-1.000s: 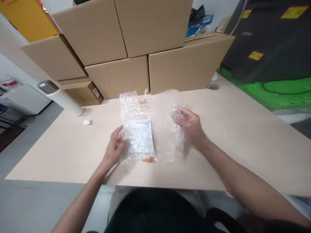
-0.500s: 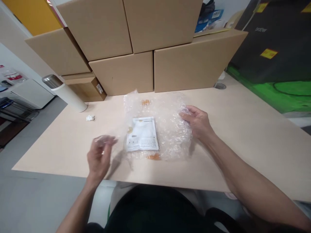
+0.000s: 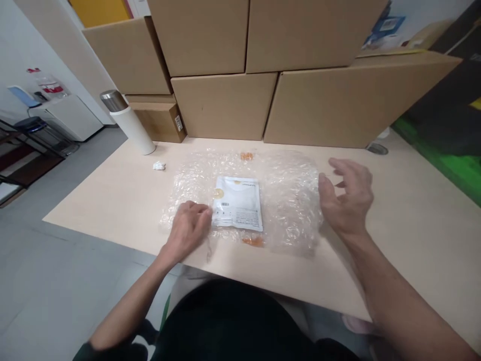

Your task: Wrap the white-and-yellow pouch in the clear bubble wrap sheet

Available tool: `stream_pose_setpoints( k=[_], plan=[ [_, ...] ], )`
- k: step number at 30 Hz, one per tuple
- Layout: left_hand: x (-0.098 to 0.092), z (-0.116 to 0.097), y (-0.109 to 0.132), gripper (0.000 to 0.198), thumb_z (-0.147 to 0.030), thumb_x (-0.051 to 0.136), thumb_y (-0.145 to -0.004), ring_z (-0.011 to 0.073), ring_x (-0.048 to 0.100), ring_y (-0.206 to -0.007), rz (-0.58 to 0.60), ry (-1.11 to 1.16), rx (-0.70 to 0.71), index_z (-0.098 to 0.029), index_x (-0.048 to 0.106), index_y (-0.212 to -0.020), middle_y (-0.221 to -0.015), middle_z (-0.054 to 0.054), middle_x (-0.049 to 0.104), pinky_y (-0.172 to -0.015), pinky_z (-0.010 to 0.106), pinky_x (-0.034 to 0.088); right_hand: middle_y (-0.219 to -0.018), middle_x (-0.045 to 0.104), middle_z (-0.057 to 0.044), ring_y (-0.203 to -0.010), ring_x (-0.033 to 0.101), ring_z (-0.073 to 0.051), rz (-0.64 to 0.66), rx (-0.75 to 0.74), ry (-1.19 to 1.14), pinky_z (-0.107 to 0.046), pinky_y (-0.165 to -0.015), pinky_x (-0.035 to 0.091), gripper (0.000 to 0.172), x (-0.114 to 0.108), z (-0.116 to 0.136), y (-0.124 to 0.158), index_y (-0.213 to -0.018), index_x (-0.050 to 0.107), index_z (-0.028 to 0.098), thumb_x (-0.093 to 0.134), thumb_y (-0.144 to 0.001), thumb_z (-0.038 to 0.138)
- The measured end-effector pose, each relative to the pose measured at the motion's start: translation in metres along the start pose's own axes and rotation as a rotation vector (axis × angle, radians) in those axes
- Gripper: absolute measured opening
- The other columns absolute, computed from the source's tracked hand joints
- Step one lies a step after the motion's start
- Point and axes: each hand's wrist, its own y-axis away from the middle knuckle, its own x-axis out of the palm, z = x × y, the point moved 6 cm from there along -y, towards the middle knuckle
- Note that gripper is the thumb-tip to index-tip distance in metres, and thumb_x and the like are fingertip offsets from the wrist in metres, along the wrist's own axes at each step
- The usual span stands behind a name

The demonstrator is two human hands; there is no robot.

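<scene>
A sheet of clear bubble wrap (image 3: pixel 289 200) lies spread flat on the light wooden table (image 3: pixel 406 240). On its middle rests a white flat pouch (image 3: pixel 238 203) with printed text and a barcode. My left hand (image 3: pixel 188 228) rests on the wrap's left part, knuckles up and fingers curled, touching the pouch's left edge. My right hand (image 3: pixel 347 198) hovers at the wrap's right edge with fingers spread and nothing in it. Two bits of orange tape (image 3: pixel 252 241) stick to the wrap's near and far edges.
Stacked cardboard boxes (image 3: pixel 225 103) line the table's far side. A white bottle with a steel cap (image 3: pixel 130 123) stands at the far left, a small crumpled white scrap (image 3: pixel 159 166) near it. Shelving and a white cabinet (image 3: pixel 62 113) stand on the floor to the left.
The left flap of the wrap has been folded out flat, baring the pouch. My left hand swung out and came back onto the wrap. My right hand let go of the right edge.
</scene>
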Motion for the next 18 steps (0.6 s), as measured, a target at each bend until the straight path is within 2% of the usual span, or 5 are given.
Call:
stream_pose_setpoints(
  k=[3,6,8,14,18],
  plan=[
    [0.016,-0.012,-0.018,0.039,-0.047,0.045,-0.097,0.0235,0.062,-0.081,0.157,0.031,-0.099,-0.017,0.070,-0.095,-0.088,0.008,0.068,-0.074,0.038,0.048,-0.100,0.071,-0.009,-0.078,0.066,-0.021,0.291,0.127,-0.218,-0.040,-0.071,0.056,0.032,0.021,0.028,0.016,-0.112,0.070,0.022,0.057,-0.091,0.042],
    [0.021,-0.016,-0.026,0.034,-0.046,0.053,-0.093,0.0244,0.063,-0.082,0.178,0.035,-0.155,-0.016,0.065,-0.102,-0.093,0.009,0.067,-0.074,0.038,0.049,-0.096,0.074,-0.008,-0.063,0.063,-0.017,0.703,0.332,-0.312,-0.035,-0.062,0.054,0.037,0.054,0.036,0.041,-0.115,0.069,0.021,0.064,-0.085,0.041],
    [0.024,-0.018,-0.027,0.037,-0.044,0.055,-0.092,0.0264,0.064,-0.090,0.164,0.039,-0.152,-0.016,0.060,-0.116,-0.108,0.012,0.064,-0.078,0.040,0.050,-0.100,0.074,-0.009,-0.060,0.062,-0.015,0.851,0.463,-0.347,-0.032,-0.059,0.053,0.042,0.068,0.033,0.053,-0.118,0.067,0.020,0.069,-0.080,0.038],
    [0.039,-0.010,-0.032,0.065,-0.036,0.059,-0.089,0.0298,0.062,-0.102,0.133,0.155,-0.181,-0.018,0.035,-0.147,-0.127,0.018,0.056,-0.089,0.046,0.048,-0.082,0.069,-0.001,-0.054,0.056,-0.010,0.834,0.914,-0.737,-0.023,-0.047,0.043,0.069,0.085,0.029,0.068,-0.123,0.062,0.020,0.088,-0.062,0.037],
    [0.045,0.005,-0.035,0.074,-0.025,0.066,-0.082,0.0174,0.061,-0.077,0.118,0.525,-0.287,-0.022,0.033,-0.148,-0.110,0.009,0.061,-0.071,0.032,0.051,-0.061,0.061,0.004,-0.048,0.048,-0.008,0.829,1.007,-0.841,-0.018,-0.039,0.033,0.058,0.089,0.043,0.070,-0.106,0.071,0.017,0.093,-0.055,0.035]
  ],
)
